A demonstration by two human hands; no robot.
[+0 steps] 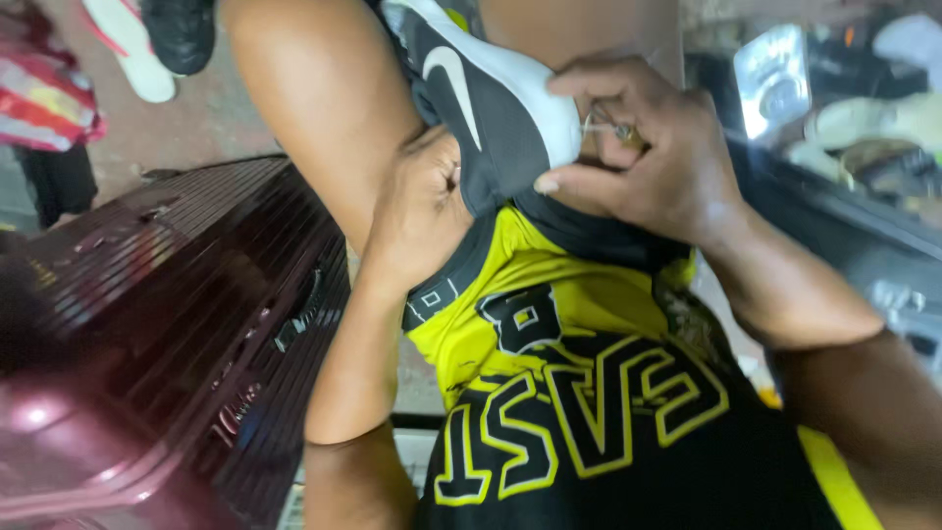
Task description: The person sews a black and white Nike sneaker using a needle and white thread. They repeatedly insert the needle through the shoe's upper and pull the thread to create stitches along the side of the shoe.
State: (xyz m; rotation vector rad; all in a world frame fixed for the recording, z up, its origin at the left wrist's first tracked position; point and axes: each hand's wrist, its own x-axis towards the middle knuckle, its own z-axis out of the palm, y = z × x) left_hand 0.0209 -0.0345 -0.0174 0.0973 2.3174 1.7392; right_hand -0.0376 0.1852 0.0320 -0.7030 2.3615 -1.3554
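Black shoe (491, 98), both hands' grip, suitcase (167, 324) nr left

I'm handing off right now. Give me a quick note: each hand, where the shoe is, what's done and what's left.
Left hand: grips the black shoe from below, against the lap.
Right hand: pinches the shoe's white sole edge and holds a thin metal tool at it.
Maroon suitcase lies to the left.
Done: shoe steadied, tool at the sole.
Left: work along the sole edge; progress cannot be told.
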